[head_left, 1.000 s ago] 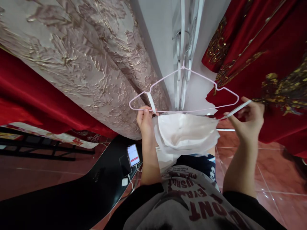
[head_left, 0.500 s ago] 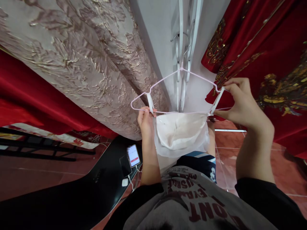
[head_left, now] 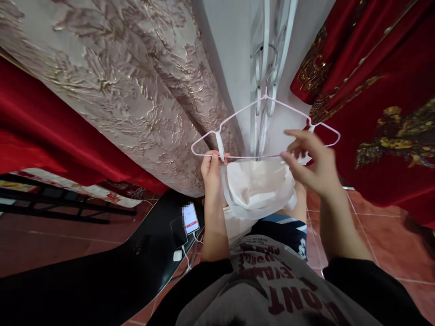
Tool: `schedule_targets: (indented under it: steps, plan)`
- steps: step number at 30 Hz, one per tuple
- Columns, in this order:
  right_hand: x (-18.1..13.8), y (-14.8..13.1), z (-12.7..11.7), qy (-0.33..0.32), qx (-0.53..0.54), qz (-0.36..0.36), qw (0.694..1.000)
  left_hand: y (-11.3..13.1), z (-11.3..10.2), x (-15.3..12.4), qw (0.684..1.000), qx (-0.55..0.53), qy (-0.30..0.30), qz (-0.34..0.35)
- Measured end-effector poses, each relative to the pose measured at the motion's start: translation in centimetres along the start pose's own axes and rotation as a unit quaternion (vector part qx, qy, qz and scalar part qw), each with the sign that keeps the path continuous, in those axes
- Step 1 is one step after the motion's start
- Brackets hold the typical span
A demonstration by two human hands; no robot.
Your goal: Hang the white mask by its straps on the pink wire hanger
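Note:
A pale pink wire hanger (head_left: 238,117) hangs by its hook from a white metal grille (head_left: 268,40). A white garment (head_left: 258,185) with thin straps dangles from it, one strap looped over the hanger's left shoulder. My left hand (head_left: 211,171) pinches the hanger's bottom bar and the garment's top edge at the left end. My right hand (head_left: 311,160) is in front of the hanger's right side, fingers curled and a little blurred; the right strap passes behind it and what it grips is hidden.
A beige embossed curtain (head_left: 129,81) hangs at the left, red gold-embroidered cloth (head_left: 377,104) at the right. Below lie a black surface (head_left: 102,280) with a lit phone (head_left: 190,218) on a charger cable, a dark rack (head_left: 50,203) and red floor tiles (head_left: 380,235).
My right hand lifted the right strap up to the hanger's right shoulder, then came down and left to the bar. The left hand stayed in place.

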State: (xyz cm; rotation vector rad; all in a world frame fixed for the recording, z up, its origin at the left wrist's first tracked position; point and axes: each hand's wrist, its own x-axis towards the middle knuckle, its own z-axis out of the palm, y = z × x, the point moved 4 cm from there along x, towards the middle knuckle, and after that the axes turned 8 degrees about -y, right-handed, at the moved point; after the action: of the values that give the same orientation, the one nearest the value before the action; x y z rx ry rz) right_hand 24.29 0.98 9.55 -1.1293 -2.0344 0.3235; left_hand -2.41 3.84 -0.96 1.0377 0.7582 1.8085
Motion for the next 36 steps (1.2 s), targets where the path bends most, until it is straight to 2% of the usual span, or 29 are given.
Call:
schedule_targets:
  steps: [2,3,4,7,10,13,15,17,19,22,25,28,30,33,36]
  plan:
    - [-1.2,0.6,3.5,-0.136,0.039,0.083,0.986,0.0,0.0,-0.2,1.0,-0.001,0.0,-0.007]
    - [-1.9,1.1,5.1,-0.179,0.054,0.126,0.974,-0.1,0.0,-0.3,1.0,-0.005,-0.003,-0.015]
    - [-2.6,1.5,6.4,-0.191,0.071,0.161,0.966,-0.2,0.1,-0.4,1.0,-0.012,-0.009,-0.026]
    - [-4.0,2.3,8.9,-0.112,0.131,0.201,0.964,-0.7,0.0,-1.1,0.997,-0.011,-0.026,-0.066]
    - [-4.7,2.8,10.3,-0.042,0.186,0.192,0.963,-0.6,-0.1,-1.8,0.993,0.076,-0.051,-0.08]
    - [-4.7,3.2,10.7,-0.014,0.206,0.188,0.96,0.8,-0.2,-2.2,0.977,0.171,-0.101,-0.073]
    - [-4.5,3.4,10.7,-0.011,0.208,0.19,0.959,2.3,-0.4,-2.5,0.967,0.193,-0.136,-0.096]
    - [-4.3,3.5,10.5,-0.015,0.212,0.192,0.958,4.0,-0.4,-2.7,0.965,0.17,-0.158,-0.123]
    - [-4.3,3.4,10.3,-0.018,0.22,0.195,0.956,5.7,-0.4,-2.6,0.976,0.102,-0.151,-0.123]
    - [-4.4,3.0,9.8,-0.035,0.231,0.195,0.952,7.5,0.0,-1.4,0.994,0.042,-0.087,-0.053]
    - [-4.5,2.6,9.0,-0.053,0.242,0.192,0.95,8.6,0.2,0.5,0.988,0.114,-0.005,0.101]
    - [-4.6,2.4,8.5,-0.058,0.242,0.187,0.95,8.3,-0.5,2.1,0.961,0.182,0.044,0.204]
    - [-4.7,2.3,8.5,-0.066,0.242,0.187,0.95,7.4,-1.5,2.6,0.953,0.206,0.054,0.216]
    - [-4.7,2.4,8.9,-0.07,0.244,0.19,0.949,5.5,-3.2,2.1,0.967,0.181,0.069,0.165]
    - [-4.6,2.2,9.2,-0.072,0.244,0.189,0.948,3.1,-3.2,0.6,0.993,0.087,0.047,0.061]
